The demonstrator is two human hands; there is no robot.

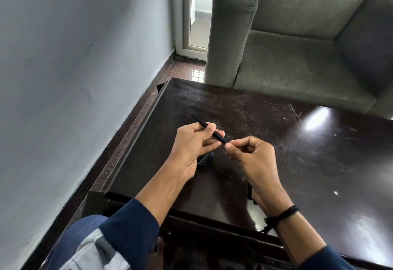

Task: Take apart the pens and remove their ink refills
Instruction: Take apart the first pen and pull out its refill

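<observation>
Wall (74, 67), pale grey, stands off the left edge of the table (319, 163), with a strip of speckled floor (136, 108) between the two. Over the table's left half I see the left hand (189, 144), palm turned up toward me, its fingers curled round a slim black pen (209, 128). The pen is held clear of the table top, slanting from its far tip on the left down to its near end on the right. Directly under that hand, lying on the table, is a short black pen piece (205, 158), partly hidden by the palm; I cannot tell which part it is. Near the table's middle the right hand (255, 157) meets the pen's near end, thumb and forefinger (235, 142) pinching it, the other fingers tucked in. Under the right wrist, toward the table's near edge, dark pen parts (250, 192) lie on the top, mostly covered. A black thread band (284, 213) circles that wrist. Beyond the table's far right edge stands a grey armchair (297, 57).
</observation>
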